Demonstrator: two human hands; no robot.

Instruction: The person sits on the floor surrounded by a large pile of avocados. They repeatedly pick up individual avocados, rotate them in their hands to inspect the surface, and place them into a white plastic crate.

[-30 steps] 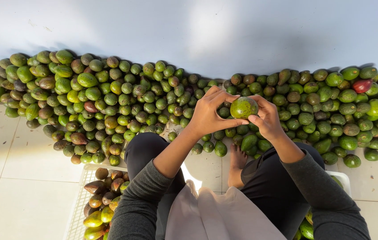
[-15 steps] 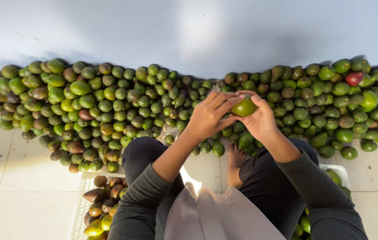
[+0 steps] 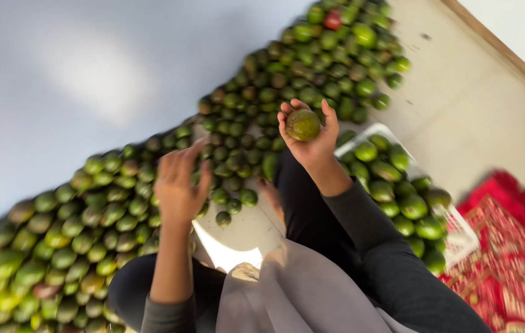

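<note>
My right hand (image 3: pixel 310 137) is raised with its fingers curled around one round green fruit (image 3: pixel 302 124) that has a brownish patch. My left hand (image 3: pixel 180 182) hovers apart from it to the left, fingers spread and blurred, holding nothing. Both hands are above a long heap of green fruits (image 3: pixel 90 209) piled against the pale wall. My knees in dark trousers and a grey apron show below.
A white crate (image 3: pixel 460 237) filled with green fruits sits on the floor by my right leg. A red patterned mat (image 3: pixel 515 259) lies at the right edge. One red fruit (image 3: pixel 333 20) lies at the heap's far end. Pale tiled floor shows at the upper right.
The view has swung and tilted to the right. My left hand has let go of the fruit and moved away; my right hand alone holds it now.
</note>
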